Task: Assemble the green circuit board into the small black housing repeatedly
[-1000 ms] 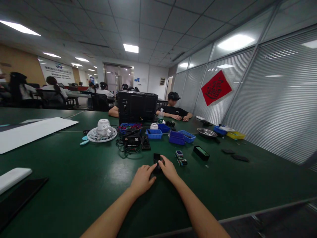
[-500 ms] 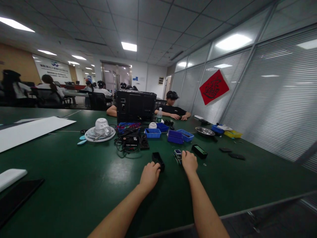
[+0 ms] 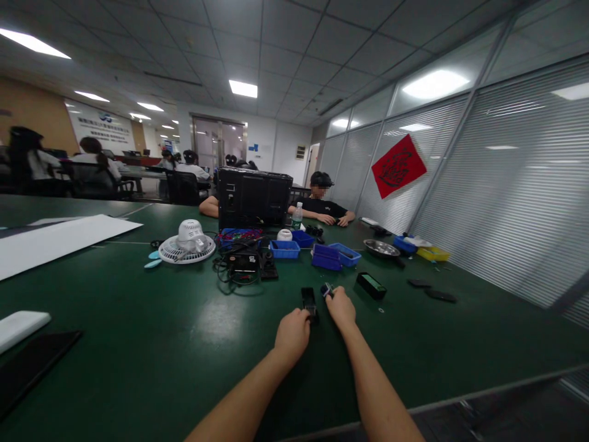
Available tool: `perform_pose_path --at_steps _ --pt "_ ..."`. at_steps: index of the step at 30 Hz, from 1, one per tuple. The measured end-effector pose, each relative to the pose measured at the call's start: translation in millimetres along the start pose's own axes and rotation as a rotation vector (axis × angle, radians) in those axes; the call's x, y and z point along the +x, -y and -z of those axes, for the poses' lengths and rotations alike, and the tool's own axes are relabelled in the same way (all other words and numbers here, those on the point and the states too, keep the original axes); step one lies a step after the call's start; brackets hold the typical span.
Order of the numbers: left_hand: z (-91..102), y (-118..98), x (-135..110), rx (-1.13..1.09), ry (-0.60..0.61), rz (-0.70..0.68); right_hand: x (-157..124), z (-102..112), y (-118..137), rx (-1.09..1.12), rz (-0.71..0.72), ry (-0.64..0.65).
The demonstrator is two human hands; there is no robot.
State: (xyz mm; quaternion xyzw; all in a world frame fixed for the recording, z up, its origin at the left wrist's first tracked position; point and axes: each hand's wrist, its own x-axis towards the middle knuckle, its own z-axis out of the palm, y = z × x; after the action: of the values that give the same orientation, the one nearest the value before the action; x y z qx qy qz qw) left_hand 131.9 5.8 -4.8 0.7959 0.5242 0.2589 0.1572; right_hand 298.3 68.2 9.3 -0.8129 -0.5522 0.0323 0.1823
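Note:
My left hand (image 3: 293,334) is closed on the near end of a small black rectangular case (image 3: 308,298), which is at the green tabletop (image 3: 193,380). Its inside looks dark and hollow. A little to the right, my right hand (image 3: 341,307) grips a small circuit board module (image 3: 326,290), mostly hidden behind the fingers. The two pieces are close together, with a narrow gap between them. Right of my right hand lies another black case with a green panel (image 3: 372,285), touched by neither hand.
Blue bins (image 3: 284,248), a tangle of cables around a black box (image 3: 243,262) and a white fan (image 3: 186,245) stand farther back. A metal bowl (image 3: 381,248) sits at the right. Behind a large black panel (image 3: 254,197), a person (image 3: 322,205) sits across the table.
My left hand has moved right with the black case, now turned straighter. My right hand has shifted left with the circuit board module, bringing the two closer.

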Motion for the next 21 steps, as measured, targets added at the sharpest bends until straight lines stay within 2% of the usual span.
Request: perform_pose_path --at_steps 4,8,14,21 --pt "-3.9 1 4 -0.018 -0.015 0.057 -2 0 1 0.017 0.015 -0.025" --pt "-2.6 -1 2 -0.032 -0.058 -0.010 0 4 -3 0.003 0.012 -0.026" --pt "4.8 0 -2 -0.048 -0.052 -0.045 -2 6 -6 -0.114 0.010 0.071" --pt "5.7 5 -2 -0.116 -0.064 -0.072 -12 2 4 -0.034 0.149 -0.038"
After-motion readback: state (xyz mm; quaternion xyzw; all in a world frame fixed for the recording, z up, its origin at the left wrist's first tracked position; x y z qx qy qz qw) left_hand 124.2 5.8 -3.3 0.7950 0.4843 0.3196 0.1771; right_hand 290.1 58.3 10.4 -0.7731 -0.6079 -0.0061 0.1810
